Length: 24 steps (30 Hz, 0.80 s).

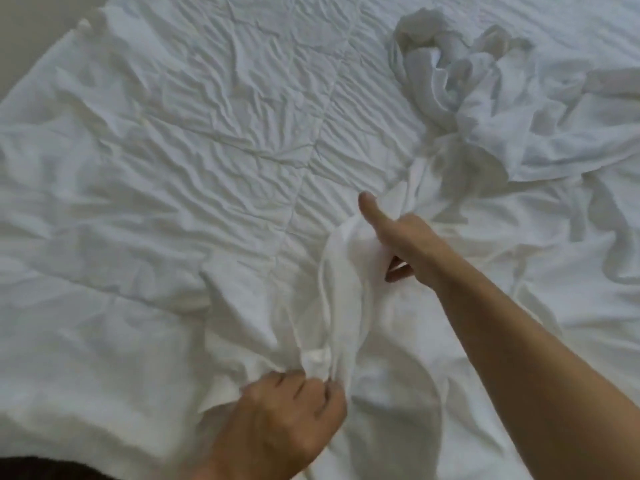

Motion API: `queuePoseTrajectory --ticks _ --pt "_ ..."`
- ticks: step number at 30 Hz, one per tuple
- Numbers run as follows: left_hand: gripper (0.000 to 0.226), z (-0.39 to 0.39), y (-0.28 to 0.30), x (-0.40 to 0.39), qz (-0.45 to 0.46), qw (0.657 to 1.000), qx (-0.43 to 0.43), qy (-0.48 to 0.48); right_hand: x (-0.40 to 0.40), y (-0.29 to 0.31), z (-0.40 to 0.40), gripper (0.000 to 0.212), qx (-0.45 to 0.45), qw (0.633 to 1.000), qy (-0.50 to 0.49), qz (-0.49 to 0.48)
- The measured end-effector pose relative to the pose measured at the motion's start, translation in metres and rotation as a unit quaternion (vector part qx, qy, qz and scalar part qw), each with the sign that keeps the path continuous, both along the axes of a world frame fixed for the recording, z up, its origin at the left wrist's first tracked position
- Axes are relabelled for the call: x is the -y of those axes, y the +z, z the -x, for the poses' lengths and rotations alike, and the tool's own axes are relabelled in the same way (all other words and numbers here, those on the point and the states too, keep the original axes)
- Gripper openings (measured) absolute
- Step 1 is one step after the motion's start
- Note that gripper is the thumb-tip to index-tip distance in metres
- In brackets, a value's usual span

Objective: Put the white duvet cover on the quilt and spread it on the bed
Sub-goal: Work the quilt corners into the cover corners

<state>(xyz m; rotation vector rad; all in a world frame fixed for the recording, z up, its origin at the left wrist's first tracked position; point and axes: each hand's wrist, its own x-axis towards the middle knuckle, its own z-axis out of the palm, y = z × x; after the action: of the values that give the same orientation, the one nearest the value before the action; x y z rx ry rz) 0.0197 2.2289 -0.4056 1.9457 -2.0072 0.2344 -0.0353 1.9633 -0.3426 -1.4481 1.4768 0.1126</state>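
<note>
Left hand [287,414] fisted on duvet cover [341,292]

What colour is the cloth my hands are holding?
White, plain with no pattern: the duvet cover, seen in the head view.

The bed [86,20] is almost wholly covered: a wrinkled white quilt [194,140] with stitched seams lies spread flat across it, reaching its left edge. On the right the white duvet cover [540,133] lies over the quilt, bunched and twisted into a heap near the top.
</note>
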Motion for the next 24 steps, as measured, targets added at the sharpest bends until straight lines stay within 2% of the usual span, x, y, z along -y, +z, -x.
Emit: queuePoseTrajectory --ticks 2,3,4,6,7,9,10,12,14,16,17,19,20,22,24 --pt "0.034 0.01 -0.016 -0.001 -0.109 0.993 -0.046 0.02 -0.007 -0.022 -0.024 0.045 0.019 0.998 0.008 0.064" --pt "0.046 0.008 -0.019 0.0 -0.128 0.987 -0.091 0.032 -0.01 -0.024 -0.033 0.04 0.04 0.997 0.0 0.071" --pt "0.048 -0.001 -0.014 0.003 -0.117 0.98 -0.15 0.061 -0.013 -0.02 -0.042 0.039 0.065 0.995 -0.01 0.076" --pt "0.044 -0.024 0.003 0.013 -0.029 0.956 -0.252 0.145 -0.025 0.0 -0.064 0.032 0.132 0.987 -0.027 0.082" --pt "0.052 -0.038 0.009 0.02 -0.011 0.942 -0.255 0.219 -0.032 0.011 -0.076 0.029 0.168 0.983 -0.02 0.069" --pt "0.08 -0.069 0.019 0.034 -0.077 0.919 -0.228 0.311 -0.046 0.026 -0.098 0.026 0.242 0.97 0.011 0.025" --pt "0.073 -0.083 0.019 0.035 -0.104 0.914 -0.255 0.299 -0.055 0.032 -0.109 0.023 0.272 0.962 0.022 0.002" --pt "0.036 -0.102 0.018 0.027 -0.142 0.919 -0.312 0.197 -0.066 0.034 -0.128 0.022 0.3 0.952 0.036 -0.039" --pt "0.04 -0.11 0.01 0.0 -0.195 0.937 -0.254 0.142 -0.07 0.033 -0.142 0.025 0.305 0.951 0.033 -0.047" --pt "0.033 -0.133 0.013 -0.047 -0.16 0.933 -0.21 0.244 -0.066 0.028 -0.153 0.029 0.306 0.951 0.008 -0.041" --pt "0.029 -0.15 0.018 -0.076 -0.119 0.916 -0.184 0.335 -0.063 0.026 -0.157 0.03 0.303 0.953 0.004 -0.027" --pt "0.031 -0.183 0.036 -0.132 -0.037 0.838 -0.157 0.521 -0.059 0.016 -0.164 0.03 0.256 0.965 0.038 0.042" --pt "0.033 -0.197 0.045 -0.154 -0.017 0.804 -0.16 0.573 -0.06 0.01 -0.169 0.031 0.228 0.969 0.064 0.071" --pt "0.03 -0.212 0.049 -0.177 -0.038 0.764 -0.136 0.629 -0.07 -0.008 -0.18 0.035 0.188 0.972 0.102 0.093" --pt "0.017 -0.216 0.037 -0.19 -0.113 0.744 -0.092 0.652 -0.085 -0.032 -0.189 0.036 0.132 0.972 0.142 0.131"
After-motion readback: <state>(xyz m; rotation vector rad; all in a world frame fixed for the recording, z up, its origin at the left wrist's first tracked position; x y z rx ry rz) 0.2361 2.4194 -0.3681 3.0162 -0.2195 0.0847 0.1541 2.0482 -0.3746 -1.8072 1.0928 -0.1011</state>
